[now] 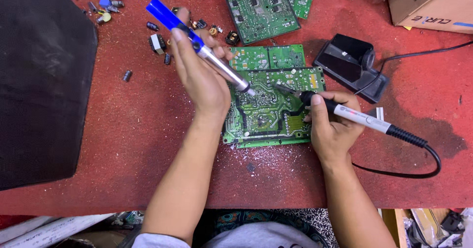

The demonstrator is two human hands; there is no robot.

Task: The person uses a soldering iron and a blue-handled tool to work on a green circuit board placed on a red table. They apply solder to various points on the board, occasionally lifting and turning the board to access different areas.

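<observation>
Near edge of the red surface (123,144) is running across the bottom, with bare open room sitting in front of both forearms; clutter below the edge is cut off and hard to read. Right hand (332,127) is gripping a soldering iron (362,120), tip resting on the green circuit board (268,110); its black cord is looping out right and back under the wrist. Left hand (202,75) is clenching a blue-and-silver desoldering pump (197,41), nozzle coming down onto the same board just beside the iron tip. Board is lying flat mid-surface, its left edge hidden under the left hand. A second green board (268,56) is touching its far side, a third board (262,12) lying beyond. Black iron stand (351,65) is sitting right of them. Loose components (157,43) are scattering far left, too small to identify. Dark mat (44,80) is blocking the left side; cardboard box (433,4) is getting cropped top right.
</observation>
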